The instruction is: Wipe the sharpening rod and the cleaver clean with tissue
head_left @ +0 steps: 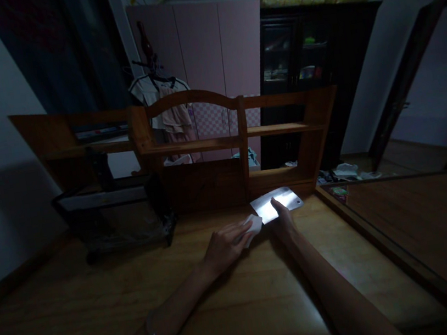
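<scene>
A shiny metal cleaver with a small hole near its right corner is held up over the wooden surface. My right hand grips its lower edge, the thumb lying across the bright flat face. No handle shows. On the other side, my left hand pinches a folded white tissue, which meets or nearly meets the blade's lower left corner; I cannot tell whether they touch. A clear bracelet circles the left wrist.
Behind the hands stands a wooden shelf unit on the wooden surface. A black-framed object stands to the left. A raised wooden edge runs along the right. Farther back are a pink wardrobe and a dark cabinet.
</scene>
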Motion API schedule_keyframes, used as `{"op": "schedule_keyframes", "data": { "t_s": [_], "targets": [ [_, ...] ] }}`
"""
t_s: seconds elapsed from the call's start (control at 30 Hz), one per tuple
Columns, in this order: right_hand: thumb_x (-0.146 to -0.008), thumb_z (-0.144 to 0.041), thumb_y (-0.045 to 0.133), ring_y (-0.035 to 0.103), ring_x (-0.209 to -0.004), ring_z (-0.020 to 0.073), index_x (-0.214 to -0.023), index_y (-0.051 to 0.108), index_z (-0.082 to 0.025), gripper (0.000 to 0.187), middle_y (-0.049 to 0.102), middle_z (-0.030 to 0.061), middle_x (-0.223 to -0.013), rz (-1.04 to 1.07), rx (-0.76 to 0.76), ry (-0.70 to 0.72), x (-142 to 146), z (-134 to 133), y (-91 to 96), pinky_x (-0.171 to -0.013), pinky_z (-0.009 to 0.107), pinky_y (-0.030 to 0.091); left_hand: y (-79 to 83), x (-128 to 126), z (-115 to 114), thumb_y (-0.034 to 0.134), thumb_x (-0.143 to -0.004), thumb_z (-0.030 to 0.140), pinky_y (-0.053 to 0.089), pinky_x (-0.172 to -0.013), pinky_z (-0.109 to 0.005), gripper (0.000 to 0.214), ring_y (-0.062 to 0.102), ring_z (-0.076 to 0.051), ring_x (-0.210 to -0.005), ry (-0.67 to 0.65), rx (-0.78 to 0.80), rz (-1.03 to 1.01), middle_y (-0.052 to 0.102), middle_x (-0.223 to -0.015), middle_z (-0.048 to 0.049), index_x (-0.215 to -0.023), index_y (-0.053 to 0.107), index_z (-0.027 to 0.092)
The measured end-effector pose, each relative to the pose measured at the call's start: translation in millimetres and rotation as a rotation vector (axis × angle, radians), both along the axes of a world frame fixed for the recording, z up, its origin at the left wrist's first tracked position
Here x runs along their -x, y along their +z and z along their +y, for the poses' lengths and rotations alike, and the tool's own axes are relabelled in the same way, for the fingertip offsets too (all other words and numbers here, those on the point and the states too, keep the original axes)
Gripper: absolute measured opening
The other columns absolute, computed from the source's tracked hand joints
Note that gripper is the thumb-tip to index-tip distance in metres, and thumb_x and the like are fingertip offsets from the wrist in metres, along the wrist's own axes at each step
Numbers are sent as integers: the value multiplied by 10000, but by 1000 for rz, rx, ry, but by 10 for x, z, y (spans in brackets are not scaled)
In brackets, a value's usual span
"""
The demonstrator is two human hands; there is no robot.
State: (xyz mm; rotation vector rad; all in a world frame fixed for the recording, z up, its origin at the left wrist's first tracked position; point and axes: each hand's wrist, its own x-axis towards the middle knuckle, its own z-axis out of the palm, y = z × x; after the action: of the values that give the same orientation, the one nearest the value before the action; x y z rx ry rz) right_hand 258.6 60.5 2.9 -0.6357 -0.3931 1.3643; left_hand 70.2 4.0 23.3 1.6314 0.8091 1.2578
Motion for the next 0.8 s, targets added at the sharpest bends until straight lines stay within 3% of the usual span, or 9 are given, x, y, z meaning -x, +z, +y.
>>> {"op": "schedule_keyframes", "data": {
  "t_s": [0.1,0.23,0.43,0.8],
  "targets": [
    [-820,-290,548,690,-684,195,-935,604,-165,179,713,32,-774,28,26,134,-25,43,-28,-654,309,572,27,7,-24,718,-622,24,404,-1018,-382,366,553,-236,-1147,-31,74,-61,655,-1143,-32,-905,726,257],
    [-806,-331,561,685,-664,204,-931,601,-159,216,710,45,-757,-11,9,144,-45,54,-56,-618,316,571,52,0,-45,702,-628,-6,457,-967,-359,362,547,-230,-1161,-57,110,-98,657,-1140,-40,-885,727,247],
    [-782,-321,576,676,-641,194,-891,598,-166,191,708,23,-722,-15,-7,64,-71,120,-158,-613,313,565,70,1,-48,738,-629,47,358,-1064,-372,405,542,-230,-1168,-51,-24,14,648,-1158,-43,-978,712,250],
    [-749,-295,615,689,-652,191,-871,608,-172,173,722,12,-753,67,26,3,-155,274,-300,-643,319,572,81,7,-65,728,-655,89,366,-1047,-346,420,557,-228,-1140,-33,-66,21,640,-1176,-54,-1047,689,236]
  ]
}}
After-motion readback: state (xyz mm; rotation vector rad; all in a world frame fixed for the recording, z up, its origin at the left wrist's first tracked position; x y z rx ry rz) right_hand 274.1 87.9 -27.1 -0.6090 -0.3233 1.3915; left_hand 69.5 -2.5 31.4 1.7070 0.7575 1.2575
